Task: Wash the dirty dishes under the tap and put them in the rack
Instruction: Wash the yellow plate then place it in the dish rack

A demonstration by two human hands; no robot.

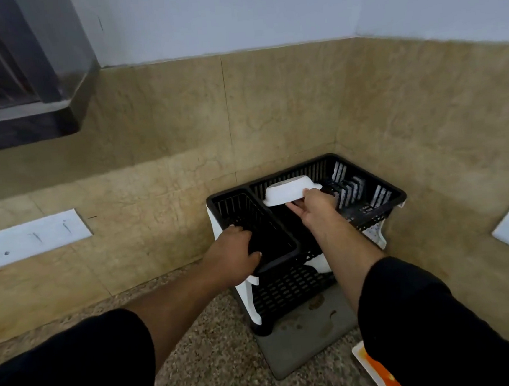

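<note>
Over the rack (372, 213), right hand (316, 206) holds a white bowl (287, 191) (inverted); left hand (233, 250) grips its rim.

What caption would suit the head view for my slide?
Right hand holds a white bowl over the black rack; left hand grips its edge.

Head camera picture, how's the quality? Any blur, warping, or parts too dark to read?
Head view: soft all over, with no crisp edges. Wide-angle warping bows the top edge of the tiled wall. The light is dim and even, and shadows are faint. The small compartment of the black rack is nearly solid black. The white bowl in the right hand stands out clearly.
</note>
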